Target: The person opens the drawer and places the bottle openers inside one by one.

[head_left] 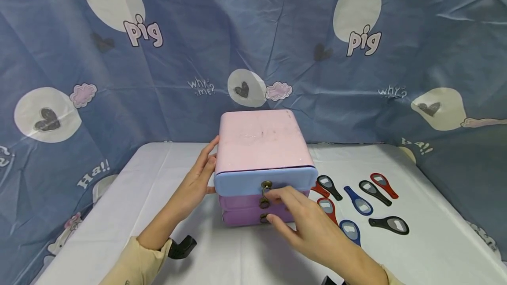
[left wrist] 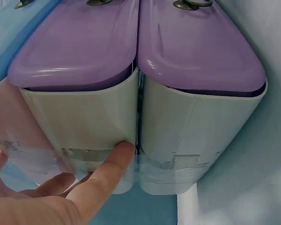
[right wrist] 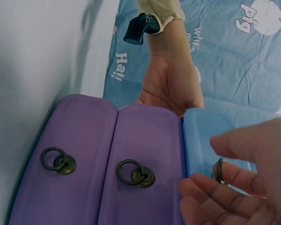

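A small drawer box [head_left: 259, 142] stands on the table, with a pink top, a blue top drawer [head_left: 233, 184] and two purple drawers [right wrist: 145, 122] below. Each drawer front carries a bronze ring pull [right wrist: 51, 159]. My left hand [head_left: 198, 179] rests on the box's left side with fingers extended; the left wrist view shows a fingertip pressing the pale side wall [left wrist: 103, 122]. At the blue drawer, my right hand [head_left: 309, 217] has a finger hooked in the ring pull [right wrist: 219, 170]. Its thumb stands apart from that ring. All drawers look closed.
Several bottle openers lie right of the box: black [head_left: 390, 224], blue [head_left: 358, 200] and red [head_left: 384, 184]; some are partly hidden by the box or my right hand. A white cloth [head_left: 435, 214] covers the table. A blue printed curtain [head_left: 190, 52] hangs behind.
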The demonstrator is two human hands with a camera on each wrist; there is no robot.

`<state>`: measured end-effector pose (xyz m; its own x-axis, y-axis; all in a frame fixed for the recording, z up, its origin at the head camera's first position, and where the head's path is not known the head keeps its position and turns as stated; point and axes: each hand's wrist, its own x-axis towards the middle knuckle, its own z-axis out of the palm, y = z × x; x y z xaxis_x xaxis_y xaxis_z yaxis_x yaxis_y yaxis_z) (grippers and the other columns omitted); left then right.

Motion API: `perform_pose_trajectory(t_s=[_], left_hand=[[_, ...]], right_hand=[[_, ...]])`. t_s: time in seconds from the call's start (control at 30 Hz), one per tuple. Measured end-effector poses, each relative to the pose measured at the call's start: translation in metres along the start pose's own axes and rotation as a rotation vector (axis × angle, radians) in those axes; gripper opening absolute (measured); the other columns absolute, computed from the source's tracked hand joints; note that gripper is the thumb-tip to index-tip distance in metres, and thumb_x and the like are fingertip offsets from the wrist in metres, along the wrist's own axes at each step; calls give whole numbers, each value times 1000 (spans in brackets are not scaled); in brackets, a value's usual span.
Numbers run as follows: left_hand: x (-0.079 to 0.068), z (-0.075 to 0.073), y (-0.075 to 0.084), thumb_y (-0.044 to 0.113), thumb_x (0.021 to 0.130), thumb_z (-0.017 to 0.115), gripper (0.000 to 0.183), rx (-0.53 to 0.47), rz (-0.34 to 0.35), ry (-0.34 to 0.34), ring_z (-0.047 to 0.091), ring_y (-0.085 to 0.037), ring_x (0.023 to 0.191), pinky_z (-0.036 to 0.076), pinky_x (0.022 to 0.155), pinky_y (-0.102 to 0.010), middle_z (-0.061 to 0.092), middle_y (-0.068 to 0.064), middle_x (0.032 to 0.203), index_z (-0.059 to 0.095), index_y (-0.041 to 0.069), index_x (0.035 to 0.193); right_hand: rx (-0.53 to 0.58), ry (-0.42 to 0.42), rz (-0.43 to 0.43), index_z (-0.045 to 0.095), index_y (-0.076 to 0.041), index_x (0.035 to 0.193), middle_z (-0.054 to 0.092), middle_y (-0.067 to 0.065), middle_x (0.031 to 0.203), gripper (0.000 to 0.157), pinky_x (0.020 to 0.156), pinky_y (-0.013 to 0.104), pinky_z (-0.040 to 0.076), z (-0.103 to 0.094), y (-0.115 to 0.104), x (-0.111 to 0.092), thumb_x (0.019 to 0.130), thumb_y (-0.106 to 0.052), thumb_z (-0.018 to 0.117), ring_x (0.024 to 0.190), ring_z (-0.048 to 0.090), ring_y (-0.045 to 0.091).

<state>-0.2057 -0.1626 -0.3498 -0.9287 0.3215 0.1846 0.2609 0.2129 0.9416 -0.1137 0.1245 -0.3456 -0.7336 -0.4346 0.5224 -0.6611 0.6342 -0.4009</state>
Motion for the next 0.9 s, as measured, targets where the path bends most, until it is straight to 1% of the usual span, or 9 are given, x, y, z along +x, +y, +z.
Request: perform_pose_trajectory(t_s=[0.13, 0.2, 0.27, 0.37, 0.57, 0.67, 0.73, 0.8, 0.9], left_hand=[[-1, 0, 0, 46, 118, 31, 53, 13, 4, -2, 32, -50, 159, 57, 99, -69, 19, -12, 179, 17, 54, 168], [-1, -1, 0, 45, 118, 31, 53, 11, 6, -7, 31, -50, 160, 57, 99, -68, 20, -13, 179, 17, 54, 168], [-1, -1, 1, 46, 118, 31, 53, 11, 2, -10, 30, -49, 160, 57, 100, -69, 21, -13, 178, 17, 54, 168], [-1, -1, 2, 46, 118, 31, 53, 11, -1, -14, 29, -49, 161, 55, 101, -70, 20, -13, 178, 16, 54, 168], [-1, 0, 1, 46, 118, 30, 53, 10, -3, -15, 34, -49, 159, 56, 101, -70, 22, -13, 178, 16, 53, 168], [-1, -1, 0, 47, 118, 30, 52, 22, -9, -11, 35, -48, 158, 55, 101, -70, 24, -13, 177, 16, 54, 168], [-1, -1, 0, 48, 118, 30, 52, 30, -10, -9, 35, -48, 159, 55, 101, -71, 22, -12, 178, 16, 55, 168], [0, -2, 0, 48, 118, 30, 53, 35, -5, -8, 35, -48, 158, 55, 101, -71, 22, -12, 178, 16, 55, 168], [0, -3, 1, 47, 118, 30, 53, 29, 8, -9, 38, -47, 157, 56, 100, -70, 25, -13, 177, 16, 54, 168]], right_hand=[[75, 43, -39, 70, -15, 116, 73, -7, 111, 17, 79, 22, 61, -1, 1, -1, 101, -9, 75, 96, 69, 3], [100, 61, -53, 70, -17, 110, 73, -9, 106, 16, 76, 18, 59, -2, 0, -1, 100, -5, 75, 90, 66, -1], [108, 67, -64, 70, -19, 106, 71, -12, 103, 18, 75, 16, 58, -4, -2, -2, 99, -3, 75, 87, 63, -4], [90, 56, -80, 70, -23, 104, 70, -15, 101, 20, 76, 16, 57, -9, -6, -5, 99, -5, 76, 88, 62, -5], [19, 46, -174, 69, -26, 105, 70, -20, 101, 24, 80, 13, 55, -20, -17, -10, 96, -7, 80, 90, 65, -6], [20, 18, -198, 68, -26, 105, 70, -20, 98, 24, 80, 10, 53, -25, -21, -13, 96, -7, 80, 89, 65, -8], [16, -8, -195, 68, -26, 104, 70, -21, 98, 23, 80, 10, 52, -28, -24, -15, 96, -7, 79, 89, 64, -8], [13, -47, -173, 69, -27, 104, 69, -22, 98, 23, 80, 9, 51, -32, -27, -16, 97, -7, 78, 89, 63, -9], [28, -139, -101, 69, -29, 104, 68, -23, 100, 21, 78, 12, 53, -37, -30, -17, 100, -10, 76, 88, 61, -9]])
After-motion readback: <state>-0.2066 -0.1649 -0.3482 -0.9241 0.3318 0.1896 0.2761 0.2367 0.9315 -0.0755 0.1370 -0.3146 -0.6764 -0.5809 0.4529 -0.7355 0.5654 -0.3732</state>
